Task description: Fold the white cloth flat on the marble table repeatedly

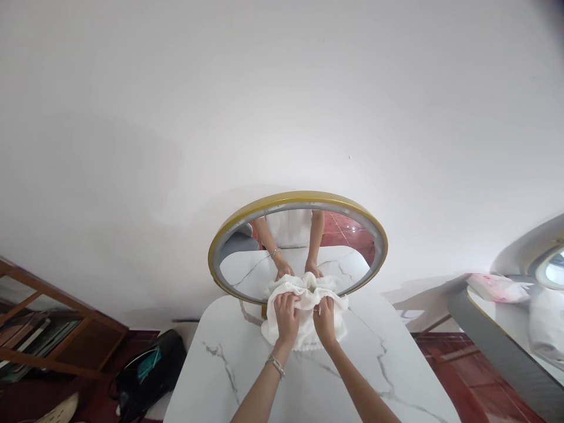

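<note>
A bunched white cloth [308, 337], perhaps a towel or garment, lies on the white marble-patterned tabletop [370, 376], up against the foot of a round mirror [297, 196] with a gold rim. My left hand [287, 311] grips the cloth's left part, fingers curled over the gathered fabric. On the right side of the same cloth, my right hand [325, 320] is closed on a fold. A chain bracelet [276, 365] circles my left wrist. The mirror reflects both arms and the cloth. Fingertips are partly hidden in the folds.
To the right stands another table [502, 346] bearing a white-and-pink package [496, 288], white fabric [546, 326] and a second mirror [555, 270]. A black bag [150, 370] and a wooden shelf [61, 346] with books are at left. The wall [282, 106] rises behind the mirror.
</note>
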A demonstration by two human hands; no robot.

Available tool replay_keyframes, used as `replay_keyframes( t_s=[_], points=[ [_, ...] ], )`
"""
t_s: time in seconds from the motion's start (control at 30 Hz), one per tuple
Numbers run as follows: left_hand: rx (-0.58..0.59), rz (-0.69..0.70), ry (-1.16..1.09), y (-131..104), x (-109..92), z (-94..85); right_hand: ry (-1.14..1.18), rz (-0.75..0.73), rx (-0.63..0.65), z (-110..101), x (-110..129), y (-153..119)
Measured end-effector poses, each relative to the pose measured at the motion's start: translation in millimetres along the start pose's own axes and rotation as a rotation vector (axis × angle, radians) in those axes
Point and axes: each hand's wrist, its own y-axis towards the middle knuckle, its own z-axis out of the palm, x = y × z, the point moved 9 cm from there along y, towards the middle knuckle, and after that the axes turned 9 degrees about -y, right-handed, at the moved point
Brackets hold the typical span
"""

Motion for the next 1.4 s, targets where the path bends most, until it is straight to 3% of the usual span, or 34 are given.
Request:
replay_keyframes(
  t_s=[0.1, 0.23, 0.47, 0.57, 0.73, 0.9, 1.0, 1.1, 1.23, 1.4],
  points=[
    [0.04, -0.032, 0.003, -10.4, 7.4, 5.3, 0.011, -0.004, 0.014, 3.4, -6.2, -8.0],
    [0.01, -0.024, -0.019, -9.1, 4.6, -1.3, 0.019, 0.0, -0.021, -4.0, -5.0, -3.7],
    [-0.227, 0.067, -0.086, 44.1, -36.5, -43.6, 0.023, 0.024, -0.169, -31.7, 25.6, 46.4],
    [-0.325, 0.125, -0.131, 78.9, -62.9, -70.2, 0.034, -0.033, -0.27, -57.2, 52.4, 83.7],
    [-0.499, 0.267, -0.155, 137.4, -102.5, -125.9, 0.056, -0.291, -0.462, -115.0, 125.5, 154.8],
    [-0.601, 0.347, -0.175, 173.0, -118.8, -164.9, 0.098, -0.45, -0.499, -147.4, 177.5, 202.8],
    [-0.569, 0.347, -0.135, 171.5, -111.0, -166.5, 0.082, -0.5, -0.45, -140.6, 182.6, 199.9],
    [-0.487, 0.325, -0.092, 150.9, -88.4, -155.3, 0.034, -0.498, -0.362, -112.7, 164.3, 172.1],
    [-0.336, 0.219, -0.052, 103.7, -43.2, -126.5, -0.054, -0.358, -0.129, -54.0, 112.3, 116.5],
    [-0.13, -0.003, -0.078, 37.3, 15.3, -76.6, -0.074, -0.302, -0.036, -12.3, 70.4, 46.0]
  ],
)
